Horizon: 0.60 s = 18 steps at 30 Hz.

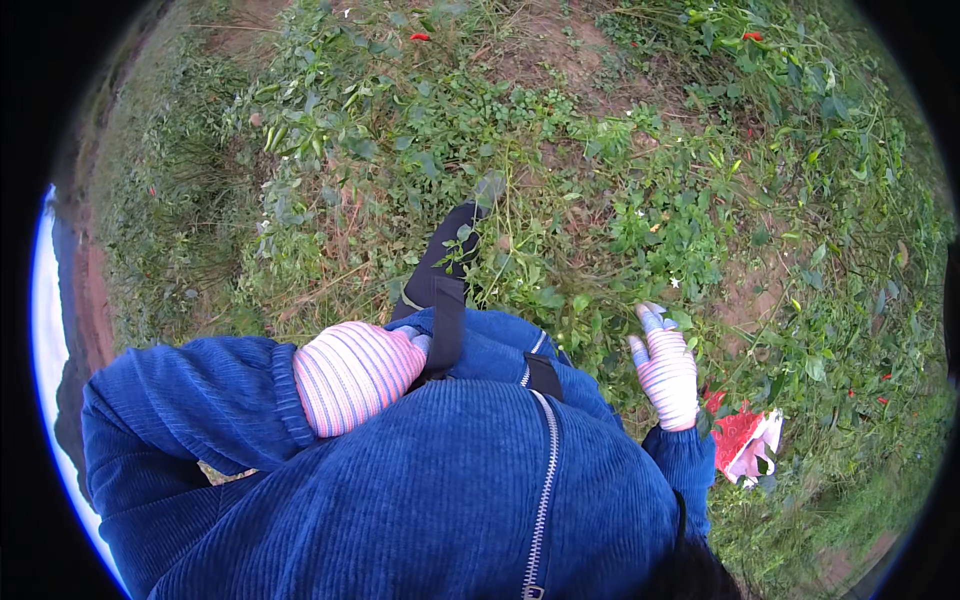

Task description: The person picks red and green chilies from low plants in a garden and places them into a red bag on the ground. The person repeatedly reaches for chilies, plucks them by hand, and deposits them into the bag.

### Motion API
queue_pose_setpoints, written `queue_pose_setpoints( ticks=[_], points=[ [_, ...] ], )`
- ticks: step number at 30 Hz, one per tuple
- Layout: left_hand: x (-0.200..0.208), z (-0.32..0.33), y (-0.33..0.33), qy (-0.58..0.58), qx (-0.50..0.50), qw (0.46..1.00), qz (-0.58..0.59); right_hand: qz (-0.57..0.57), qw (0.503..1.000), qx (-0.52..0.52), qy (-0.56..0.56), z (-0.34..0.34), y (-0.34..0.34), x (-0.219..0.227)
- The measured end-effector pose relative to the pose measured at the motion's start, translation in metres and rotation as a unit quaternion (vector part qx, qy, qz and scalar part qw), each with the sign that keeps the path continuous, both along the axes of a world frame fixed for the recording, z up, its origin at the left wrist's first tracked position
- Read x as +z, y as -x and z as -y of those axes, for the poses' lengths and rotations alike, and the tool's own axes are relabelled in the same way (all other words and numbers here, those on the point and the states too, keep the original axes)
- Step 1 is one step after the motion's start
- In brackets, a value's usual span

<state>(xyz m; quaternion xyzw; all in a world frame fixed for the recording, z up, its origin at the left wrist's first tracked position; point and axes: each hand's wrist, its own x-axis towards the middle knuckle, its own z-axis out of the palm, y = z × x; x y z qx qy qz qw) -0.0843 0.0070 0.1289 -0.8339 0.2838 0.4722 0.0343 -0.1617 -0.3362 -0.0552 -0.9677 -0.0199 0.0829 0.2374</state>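
Note:
My left hand [352, 372], in a pink and white striped glove, rests against the front of my blue corduroy jacket [430, 480] beside a black strap [446, 320]; its fingers are curled in and hidden. My right hand [664, 365], in the same kind of glove with blue fingertips, hangs at my side with fingers loosely apart, just above low green plants [640, 240]. It holds nothing. A white bag with red peppers in it [745, 440] lies on the ground just right of that hand.
Green chilli plants and weeds cover the ground all around, with bare brown soil patches [540, 50] farther off. Red peppers [419, 37] show on plants at the top. My dark-trousered leg [448, 250] steps forward.

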Motion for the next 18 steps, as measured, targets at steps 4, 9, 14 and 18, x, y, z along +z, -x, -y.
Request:
queue_pose_setpoints(
  ticks=[4,9,14,18],
  points=[
    [0.002,0.002,-0.001,0.016,0.028,0.999,0.010,0.012,1.000,0.012,-0.026,0.002,0.001,0.005],
    [-0.004,-0.003,0.006,0.046,0.032,0.998,0.020,-0.003,0.999,0.009,-0.044,0.005,0.003,0.002],
    [-0.005,-0.008,0.022,0.037,0.037,0.998,0.043,0.028,0.999,0.034,-0.029,0.011,0.015,-0.004],
    [-0.002,-0.010,0.014,0.015,-0.043,0.998,0.041,-0.043,0.996,0.027,0.075,0.007,0.020,-0.001]
  ],
)
